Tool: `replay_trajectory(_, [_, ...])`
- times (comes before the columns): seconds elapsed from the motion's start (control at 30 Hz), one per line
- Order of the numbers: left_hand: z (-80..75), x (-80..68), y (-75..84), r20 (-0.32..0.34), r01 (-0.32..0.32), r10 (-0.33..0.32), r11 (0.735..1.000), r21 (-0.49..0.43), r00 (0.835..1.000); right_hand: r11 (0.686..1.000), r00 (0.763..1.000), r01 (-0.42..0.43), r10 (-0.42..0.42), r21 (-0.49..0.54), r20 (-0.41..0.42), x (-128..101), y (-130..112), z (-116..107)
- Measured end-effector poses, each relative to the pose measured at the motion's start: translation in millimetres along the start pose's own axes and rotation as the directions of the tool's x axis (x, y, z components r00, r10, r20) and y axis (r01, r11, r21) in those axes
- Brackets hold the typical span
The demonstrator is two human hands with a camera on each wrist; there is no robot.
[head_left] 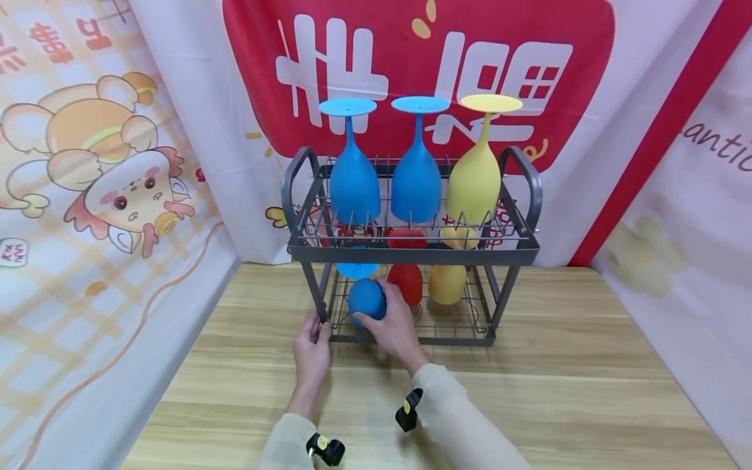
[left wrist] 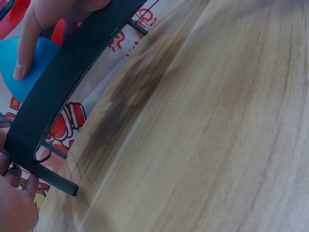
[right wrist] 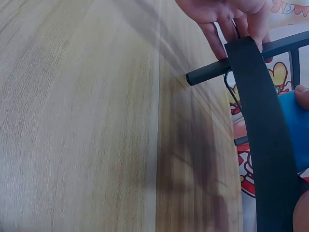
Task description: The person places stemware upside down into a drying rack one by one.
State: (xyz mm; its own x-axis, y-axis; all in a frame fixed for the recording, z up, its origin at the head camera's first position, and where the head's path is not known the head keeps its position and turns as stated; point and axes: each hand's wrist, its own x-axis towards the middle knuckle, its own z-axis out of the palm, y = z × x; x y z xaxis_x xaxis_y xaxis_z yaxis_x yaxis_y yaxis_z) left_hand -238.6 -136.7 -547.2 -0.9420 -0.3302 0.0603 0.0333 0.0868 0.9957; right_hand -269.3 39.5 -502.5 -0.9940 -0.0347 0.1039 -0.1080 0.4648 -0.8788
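On the lower shelf of a dark grey two-tier rack [head_left: 411, 255], my right hand [head_left: 397, 322] grips a blue goblet [head_left: 365, 299] by its bowl, thumb in front. Its bowl faces me, and a blue disc-shaped base shows behind it. My left hand [head_left: 311, 349] holds the rack's lower front-left corner; the left wrist view shows its fingers [left wrist: 30, 186] about the frame there. Beside the blue goblet stand a red goblet [head_left: 405, 282] and a yellow goblet [head_left: 448, 284], bowls down. The right wrist view shows only part of the blue goblet [right wrist: 295, 125] behind the frame.
Upside down on the upper shelf stand two blue goblets, one left [head_left: 355, 183] and one in the middle [head_left: 416, 184], and a yellow goblet [head_left: 473, 186]. The rack stands on a wooden table [head_left: 558, 365], before printed cloth walls [head_left: 194, 130].
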Motion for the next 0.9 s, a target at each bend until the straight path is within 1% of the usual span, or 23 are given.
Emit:
replay_trajectory(0.27, [-0.2, -1.7, 1.9, 0.007, -0.006, 0.007, 1.000, -0.023, 1.000, 0.998, 0.998, -0.055, 0.054, -0.041, -0.020, 4.3, -1.3, 5.4])
replay_trajectory(0.57, [-0.1, -0.1, -1.9, -0.001, -0.001, 0.001, 1.000, -0.002, 1.000, 0.991, 0.996, -0.080, 0.076, -0.104, -0.047, 4.0, -0.7, 9.2])
replay_trajectory(0.9, [0.7, 0.7, -2.1, -0.007, -0.022, 0.022, 1.000, -0.004, 1.000, 0.989, 0.994, -0.097, 0.090, -0.112, -0.064, 4.1, -1.4, 9.5])
